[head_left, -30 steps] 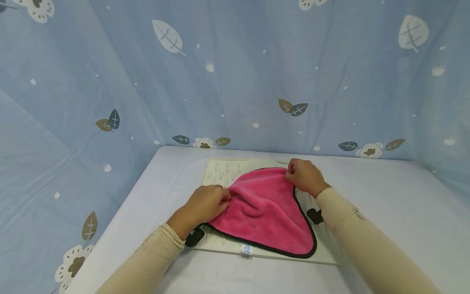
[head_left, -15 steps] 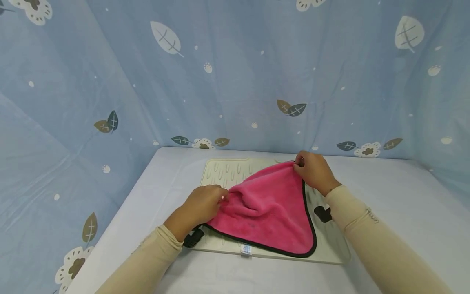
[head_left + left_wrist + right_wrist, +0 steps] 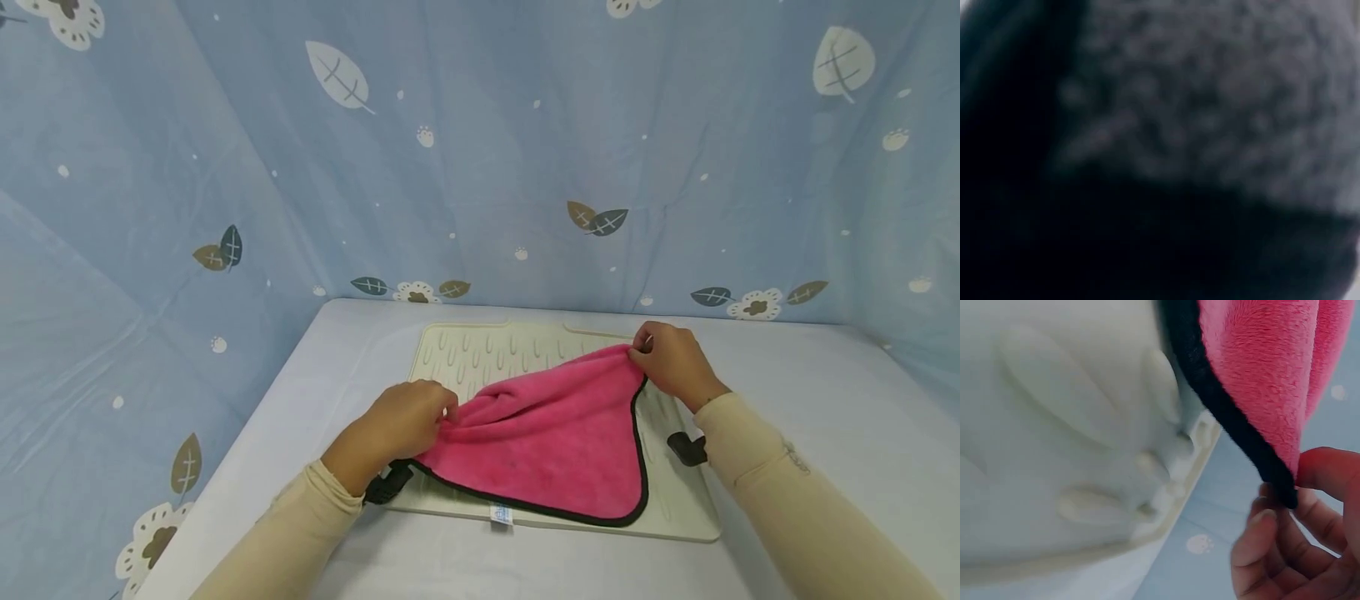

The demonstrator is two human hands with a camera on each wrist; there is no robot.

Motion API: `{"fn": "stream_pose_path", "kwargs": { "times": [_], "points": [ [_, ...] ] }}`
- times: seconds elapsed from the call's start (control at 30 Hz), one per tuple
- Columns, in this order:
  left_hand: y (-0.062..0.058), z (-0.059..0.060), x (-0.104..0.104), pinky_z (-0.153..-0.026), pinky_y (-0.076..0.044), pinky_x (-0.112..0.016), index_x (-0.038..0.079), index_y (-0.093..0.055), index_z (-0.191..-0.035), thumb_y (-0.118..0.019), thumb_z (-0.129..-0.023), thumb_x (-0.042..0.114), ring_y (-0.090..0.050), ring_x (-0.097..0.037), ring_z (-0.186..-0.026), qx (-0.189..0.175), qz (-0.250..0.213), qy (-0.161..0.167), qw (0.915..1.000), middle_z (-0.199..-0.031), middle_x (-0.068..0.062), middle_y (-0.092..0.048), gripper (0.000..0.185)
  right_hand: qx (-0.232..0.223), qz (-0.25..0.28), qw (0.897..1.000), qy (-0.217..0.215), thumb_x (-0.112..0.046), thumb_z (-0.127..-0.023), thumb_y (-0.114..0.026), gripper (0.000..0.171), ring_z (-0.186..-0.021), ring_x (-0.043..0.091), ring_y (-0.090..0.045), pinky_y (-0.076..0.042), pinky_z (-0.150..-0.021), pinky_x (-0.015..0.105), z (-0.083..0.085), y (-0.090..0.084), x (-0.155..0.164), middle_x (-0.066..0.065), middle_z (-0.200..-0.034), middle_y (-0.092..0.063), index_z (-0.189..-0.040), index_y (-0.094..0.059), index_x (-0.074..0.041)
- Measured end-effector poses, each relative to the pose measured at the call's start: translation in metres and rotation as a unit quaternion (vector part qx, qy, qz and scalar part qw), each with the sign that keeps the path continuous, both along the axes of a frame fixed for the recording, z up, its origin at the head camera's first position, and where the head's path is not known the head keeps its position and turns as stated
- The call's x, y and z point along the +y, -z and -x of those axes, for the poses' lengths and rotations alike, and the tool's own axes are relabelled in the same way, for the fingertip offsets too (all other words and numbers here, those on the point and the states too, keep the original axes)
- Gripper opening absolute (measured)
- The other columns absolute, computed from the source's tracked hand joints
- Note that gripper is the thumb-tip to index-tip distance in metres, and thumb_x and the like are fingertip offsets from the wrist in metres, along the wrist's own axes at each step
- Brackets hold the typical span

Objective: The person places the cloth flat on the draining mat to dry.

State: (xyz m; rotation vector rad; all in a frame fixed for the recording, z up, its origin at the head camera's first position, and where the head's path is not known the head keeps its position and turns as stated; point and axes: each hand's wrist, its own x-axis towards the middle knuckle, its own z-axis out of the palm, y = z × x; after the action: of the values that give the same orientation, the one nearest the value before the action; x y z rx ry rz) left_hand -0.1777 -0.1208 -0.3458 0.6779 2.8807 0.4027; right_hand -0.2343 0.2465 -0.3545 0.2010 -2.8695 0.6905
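The pink cloth [image 3: 551, 442] lay folded on the ridged cream mat [image 3: 480, 350], and pulling both pinched corners evenly apart and low looked the best way to flatten it without wrinkles. The left hand [image 3: 401, 421] pinched the near-left corner with curled fingers, while the right hand [image 3: 671, 360], forearm stretched forward, pinched the far-right corner.

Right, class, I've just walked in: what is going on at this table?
A person in cream sleeves is handling a pink cloth with black trim that lies on a cream ridged mat on the table. The left hand grips the cloth's bunched left edge, and the right hand pinches its far corner, lifted off the mat. The near edge rests on the mat.
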Motion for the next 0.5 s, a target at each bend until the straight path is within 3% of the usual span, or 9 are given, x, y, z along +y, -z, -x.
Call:
{"fn": "stream_pose_path", "kwargs": {
  "times": [0.13,0.23,0.37,0.5],
  "points": [
    [0.001,-0.001,0.002,-0.071,-0.049,-0.033,0.016,-0.075,-0.088,-0.07,-0.087,0.005,-0.057,-0.013,-0.074,-0.045,-0.015,0.016,0.9987,-0.075,0.004,-0.064,0.012,-0.019,0.007,1.0,-0.019,-0.007,-0.09,-0.067,0.009,-0.059,0.017,-0.054,-0.044,-0.056,0.029,-0.006,0.006,0.002,0.012,-0.075,-0.068,-0.086,-0.062,-0.002],
    [0.003,0.001,0.002,-0.068,-0.048,-0.031,0.018,-0.073,-0.082,-0.07,-0.09,0.013,-0.055,-0.011,-0.069,-0.055,-0.021,0.044,0.9973,-0.068,0.007,-0.059,0.01,-0.025,0.018,0.999,-0.032,-0.007,-0.09,-0.068,0.008,-0.06,0.016,-0.054,-0.044,-0.057,0.03,-0.009,0.009,0.003,0.011,-0.076,-0.068,-0.088,-0.062,-0.002],
    [0.0,0.007,-0.005,-0.072,-0.049,-0.03,0.02,-0.073,-0.089,-0.067,-0.094,0.019,-0.057,-0.009,-0.075,-0.06,-0.04,0.07,0.9949,-0.078,0.009,-0.064,0.008,-0.028,0.036,0.998,-0.044,-0.006,-0.09,-0.069,0.007,-0.07,0.02,-0.06,-0.047,-0.062,0.031,-0.011,0.014,0.004,0.012,-0.082,-0.069,-0.091,-0.063,-0.003],
    [-0.009,0.014,-0.017,-0.072,-0.051,-0.029,0.018,-0.073,-0.106,-0.065,-0.097,0.021,-0.06,-0.009,-0.078,-0.072,-0.078,0.061,0.9924,-0.091,0.006,-0.067,0.012,-0.02,0.047,0.997,-0.05,-0.005,-0.089,-0.069,0.006,-0.08,0.023,-0.065,-0.05,-0.067,0.033,-0.012,0.019,0.004,0.011,-0.084,-0.069,-0.091,-0.064,-0.004]
  ]
}}
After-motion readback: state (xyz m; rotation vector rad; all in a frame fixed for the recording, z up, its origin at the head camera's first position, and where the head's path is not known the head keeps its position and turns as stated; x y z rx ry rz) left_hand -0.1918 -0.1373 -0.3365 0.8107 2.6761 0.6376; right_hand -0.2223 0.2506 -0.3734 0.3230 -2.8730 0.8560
